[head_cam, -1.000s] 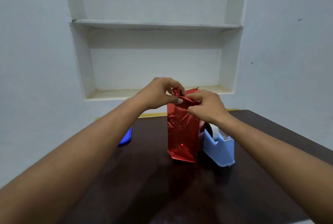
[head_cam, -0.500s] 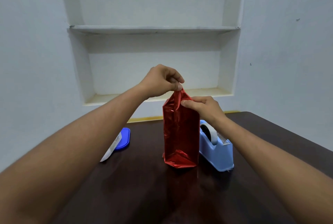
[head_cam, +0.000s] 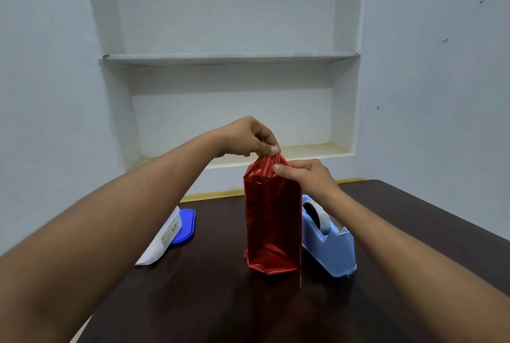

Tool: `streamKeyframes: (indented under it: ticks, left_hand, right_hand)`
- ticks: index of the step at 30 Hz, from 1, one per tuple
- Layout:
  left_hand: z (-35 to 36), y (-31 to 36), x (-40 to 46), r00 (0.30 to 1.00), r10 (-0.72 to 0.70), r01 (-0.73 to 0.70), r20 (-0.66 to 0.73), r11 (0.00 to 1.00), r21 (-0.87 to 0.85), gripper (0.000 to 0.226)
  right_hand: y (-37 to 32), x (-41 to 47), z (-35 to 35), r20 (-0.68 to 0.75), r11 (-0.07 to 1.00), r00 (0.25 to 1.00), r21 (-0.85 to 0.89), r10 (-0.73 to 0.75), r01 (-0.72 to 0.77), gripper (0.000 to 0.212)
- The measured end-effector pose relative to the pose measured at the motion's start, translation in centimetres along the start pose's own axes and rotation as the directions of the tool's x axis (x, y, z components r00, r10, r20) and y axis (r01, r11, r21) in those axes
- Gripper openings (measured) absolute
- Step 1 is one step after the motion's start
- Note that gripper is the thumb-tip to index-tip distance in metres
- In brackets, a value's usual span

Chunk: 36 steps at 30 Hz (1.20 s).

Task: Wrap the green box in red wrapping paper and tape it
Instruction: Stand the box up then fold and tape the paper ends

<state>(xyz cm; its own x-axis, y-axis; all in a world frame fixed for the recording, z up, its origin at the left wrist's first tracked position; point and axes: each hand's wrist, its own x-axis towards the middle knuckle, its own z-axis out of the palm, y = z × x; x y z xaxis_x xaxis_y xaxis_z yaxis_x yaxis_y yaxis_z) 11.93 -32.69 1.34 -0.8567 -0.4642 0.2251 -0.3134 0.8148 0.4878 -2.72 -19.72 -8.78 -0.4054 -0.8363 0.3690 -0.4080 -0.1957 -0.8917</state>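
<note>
Left hand pinches the gathered peak of the red wrapping paper from above; right hand, just below and to the right, pinches the paper's upper right fold. The wrapped box stands upright on the dark table, long axis vertical, directly beneath both hands. The tape dispenser sits just beside it on the right, nearer the right hand, which seems better placed to fetch tape.

dark glossy wooden table holding an upright red foil-wrapped box, pale blue plastic tape dispenser, and possibly a blue-lidded white tub.
</note>
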Motion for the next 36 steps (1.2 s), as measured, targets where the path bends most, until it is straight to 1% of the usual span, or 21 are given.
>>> streamKeyframes:
  ticks: [2,5,6,8,10,11,13,16,17,19,20,21,22,24,26,29,32,33,34,35,36]
  left_hand:
    - [-0.5,0.3,0.4,1.000,-0.025,0.025,0.013,1.000,0.011,0.015]
    - [-1.0,0.5,0.7,0.990,-0.001,-0.016,-0.141,0.993,-0.117,0.013]
    - [-1.2,0.5,0.8,0.986,0.022,-0.041,-0.163,0.993,-0.115,0.012]
    - [-1.2,0.8,0.8,0.996,0.069,-0.068,-0.062,0.998,0.018,0.016]
    - [-0.7,1.1,1.0,0.995,0.041,-0.064,0.093,0.963,0.262,0.026]
    - [-0.5,1.3,1.2,0.992,0.024,-0.067,0.125,0.934,0.350,0.025]
    - [-0.7,1.8,1.7,0.991,0.024,-0.072,0.131,0.923,0.378,0.017]
    - [-2.0,2.6,2.0,0.987,-0.004,-0.050,0.158,0.940,0.337,0.013]
    - [-2.4,2.6,1.9,0.992,0.012,-0.049,0.122,0.950,0.309,0.012]
    - [-2.8,2.5,1.6,0.997,0.071,-0.062,-0.035,0.976,0.209,0.014]
    - [-2.7,2.3,1.4,0.992,0.079,-0.064,-0.100,0.988,0.137,0.018]
    - [-2.5,1.9,1.1,0.992,0.055,-0.047,-0.113,0.996,0.072,0.026]
    - [-2.3,1.6,0.6,0.997,0.008,-0.005,-0.071,0.999,0.035,0.037]
    - [-1.8,0.6,-0.3,0.990,-0.106,0.100,0.090,0.993,0.061,0.052]
    - [-1.1,-0.5,-0.6,0.977,-0.141,0.134,0.157,0.989,0.058,0.041]
    - [-0.1,-1.2,-0.1,0.994,-0.105,0.108,0.037,0.991,-0.081,0.024]
    - [0.8,-1.4,0.6,0.991,-0.132,0.132,0.008,0.983,-0.130,0.019]
    - [1.1,-1.5,0.7,0.989,-0.151,0.150,0.004,0.976,-0.156,0.019]
    - [1.3,-1.7,0.8,0.985,-0.171,0.166,-0.009,0.968,-0.189,0.019]
    - [1.3,-1.9,0.9,0.981,-0.190,0.180,-0.023,0.958,-0.225,0.019]
    - [1.4,-1.9,1.0,0.978,-0.208,0.193,-0.030,0.947,-0.256,0.021]
  right_hand:
    - [0.1,0.2,-0.1,0.010,1.000,1.000,0.011,0.002,-0.003,0.018]
    - [0.4,0.4,0.0,0.011,1.000,1.000,0.016,0.006,-0.006,0.025]
    - [0.4,0.5,0.1,0.010,1.000,1.000,0.023,0.007,-0.008,0.030]
    - [0.6,0.6,0.1,0.008,1.000,1.000,0.025,0.006,-0.006,0.032]
    - [0.7,0.7,0.0,0.009,1.000,1.000,0.024,-0.004,0.004,0.024]
    - [0.7,0.6,0.0,0.011,1.000,1.000,0.028,-0.002,0.002,0.020]
    - [0.5,0.5,-0.1,0.028,0.999,1.000,0.042,0.005,-0.006,0.017]
    - [0.4,0.5,-0.2,0.043,0.998,0.999,0.058,0.013,-0.015,0.019]
    - [0.5,0.5,-0.2,0.043,0.998,0.999,0.056,0.014,-0.016,0.019]
    - [0.5,0.6,-0.2,0.046,0.999,0.999,0.050,0.014,-0.016,0.020]
    - [0.6,0.7,-0.3,0.046,0.999,0.999,0.049,0.013,-0.015,0.020]
    - [0.7,0.7,-0.3,0.046,0.999,0.999,0.048,0.012,-0.014,0.018]
    - [0.7,0.8,-0.2,0.044,0.999,0.999,0.049,0.009,-0.011,0.017]
    - [0.9,0.8,-0.1,0.042,0.998,0.999,0.059,0.004,-0.006,0.015]
    - [0.8,0.7,-0.1,0.043,0.999,0.999,0.055,0.000,-0.003,0.013]
    - [0.5,0.5,-0.1,0.056,0.999,0.998,0.054,-0.002,-0.001,0.017]
    - [0.5,0.4,-0.3,0.061,0.999,0.998,0.033,0.004,-0.006,0.032]
    - [0.4,0.4,-0.4,0.061,1.000,0.998,0.025,0.005,-0.007,0.027]
    - [0.4,0.3,-0.4,0.054,1.000,0.999,0.026,0.007,-0.008,0.013]
    - [0.4,0.5,-0.4,0.038,0.999,0.999,0.029,0.012,-0.013,0.016]
    - [0.5,0.8,-0.3,0.016,0.999,1.000,0.033,0.023,-0.024,0.040]
